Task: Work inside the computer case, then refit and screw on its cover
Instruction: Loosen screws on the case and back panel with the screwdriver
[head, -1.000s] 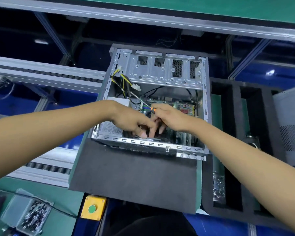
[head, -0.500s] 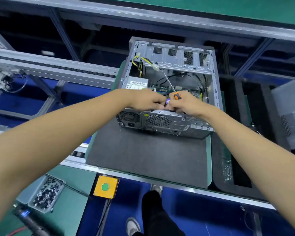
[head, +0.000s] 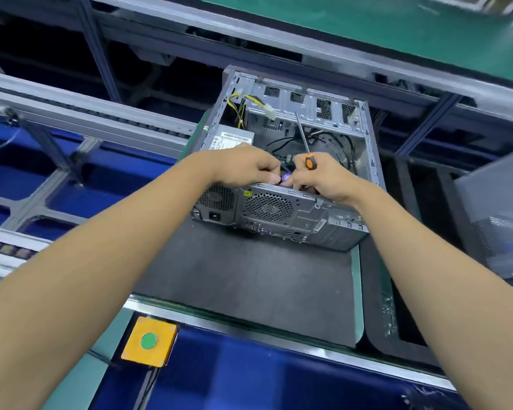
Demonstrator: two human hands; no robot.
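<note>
Both hands are lifting toward the case rim: right hand clenching the screwdriver parked upward, left hand pinching something small, unidentifiable.

White label on power supply, print too blurred to read; yellow warning sticker on case rear

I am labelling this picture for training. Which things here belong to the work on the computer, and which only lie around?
In use:
- open computer case
- screwdriver, in the right hand
- left hand, at the case's near edge
- black foam mat under the case

Lying about:
- yellow box with green button
- grey panel, far right
</note>
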